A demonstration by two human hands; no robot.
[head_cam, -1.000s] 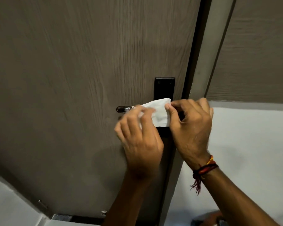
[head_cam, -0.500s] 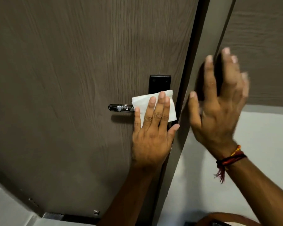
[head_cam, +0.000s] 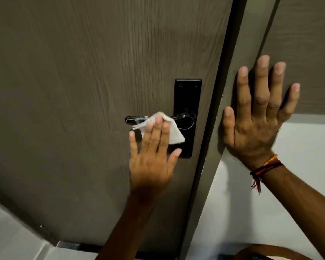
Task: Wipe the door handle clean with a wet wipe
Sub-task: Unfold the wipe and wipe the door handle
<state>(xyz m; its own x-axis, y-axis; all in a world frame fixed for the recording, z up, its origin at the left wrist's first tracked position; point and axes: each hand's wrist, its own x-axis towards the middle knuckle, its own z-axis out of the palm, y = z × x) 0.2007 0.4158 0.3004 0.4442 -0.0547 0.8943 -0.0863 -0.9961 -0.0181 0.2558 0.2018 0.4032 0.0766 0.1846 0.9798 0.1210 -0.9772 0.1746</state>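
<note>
Door handle, glossy black metal lever (head_cam: pixel 135 120), lies under left hand's (head_cam: pixel 152 156) flat fingers pinning white wet wipe (head_cam: pixel 172 131); wrap it round. Right hand (head_cam: pixel 255 121) spread, empty, on doorframe (head_cam: pixel 227 128).

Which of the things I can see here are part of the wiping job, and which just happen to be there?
Part of the job:
- shiny black lever door handle
- white crumpled wet wipe
- left hand, pressing the wipe on the handle

Just there:
- black rectangular backplate
- grey-brown wood-grain door
- right hand, flat on the door frame
- red and black thread wristband
</note>
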